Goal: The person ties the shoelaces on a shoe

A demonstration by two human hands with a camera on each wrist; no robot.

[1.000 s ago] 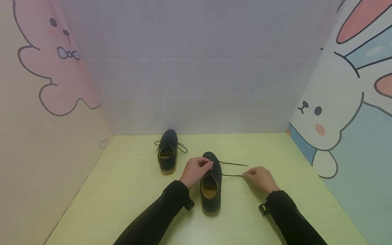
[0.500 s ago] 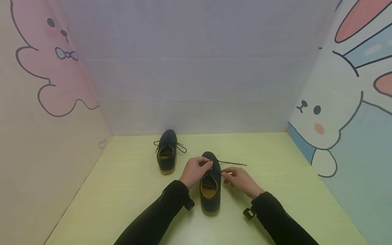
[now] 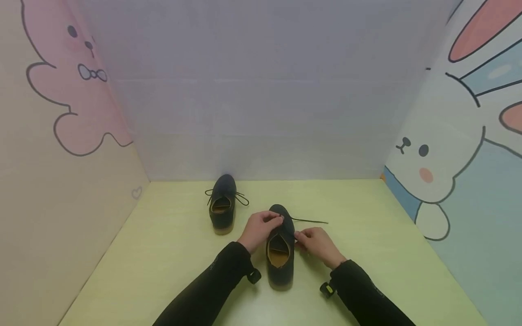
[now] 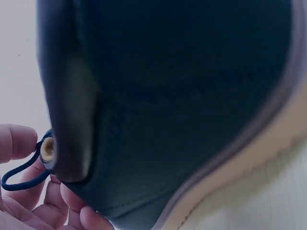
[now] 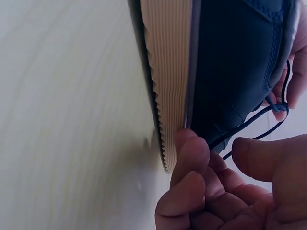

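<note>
A dark blue lace-up shoe with a tan sole stands on the yellow-green table, toe pointing away. My left hand rests over its lacing area and pinches a loop of the black shoelace beside an eyelet. My right hand is against the shoe's right side, its curled fingers and thumb around the lace where it leaves the shoe. A loose lace end trails right across the table. The ribbed sole fills the right wrist view.
A second matching shoe, laces tied in a bow, stands to the far left near the back wall. Cartoon-printed panels enclose the table on the left, back and right. Both arms wear black sleeves.
My right hand slid left along the lace from out on the table up to the shoe's right side. The left hand stayed on the lacing.
</note>
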